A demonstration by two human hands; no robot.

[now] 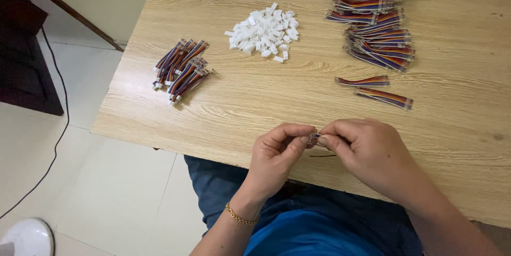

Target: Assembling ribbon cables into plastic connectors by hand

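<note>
My left hand (277, 152) and my right hand (367, 149) meet over the near edge of the wooden table (239, 101). Between their fingertips they pinch a short multicoloured ribbon cable (314, 138), mostly hidden by the fingers. Whether a white connector is on it cannot be seen. A gold bracelet circles my left wrist. A pile of small white plastic connectors (264, 32) lies in the middle of the table, beyond the hands.
A heap of loose ribbon cables (375, 19) sits at the back right, with two single cables (383, 90) nearer. A bundle of cables with white ends (181, 69) lies at the left. A black cord (56, 101) runs across the tiled floor.
</note>
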